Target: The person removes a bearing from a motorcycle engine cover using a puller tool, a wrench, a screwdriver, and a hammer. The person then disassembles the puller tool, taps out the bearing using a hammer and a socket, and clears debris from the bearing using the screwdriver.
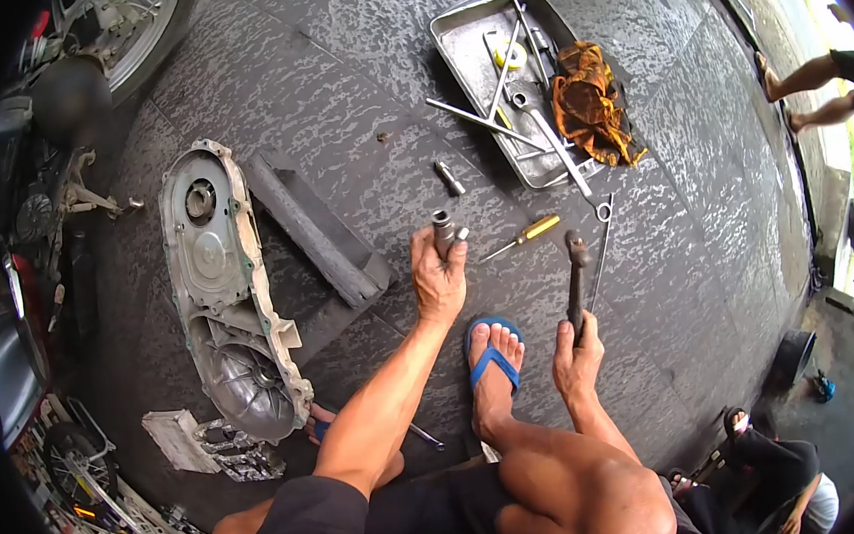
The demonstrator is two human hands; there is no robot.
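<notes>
My left hand (438, 284) is raised over the floor, closed round a metal socket (442, 228) and a second small metal piece (461, 234). My right hand (577, 356) grips the lower end of a dark hammer (577, 275), its head pointing away from me. Between the two hands a yellow-handled screwdriver (538, 229) lies on the floor. Beyond my left hand lies another short metal socket piece (450, 178). A long thin rod (602, 253) rests just right of the hammer.
A metal tray (462, 48) holds wrenches, with a stained orange cloth (590, 104) on its right side. A large engine cover (210, 244) and a dark block (316, 231) lie left. Motorcycle parts line the left edge; other people's legs (814, 91) show right.
</notes>
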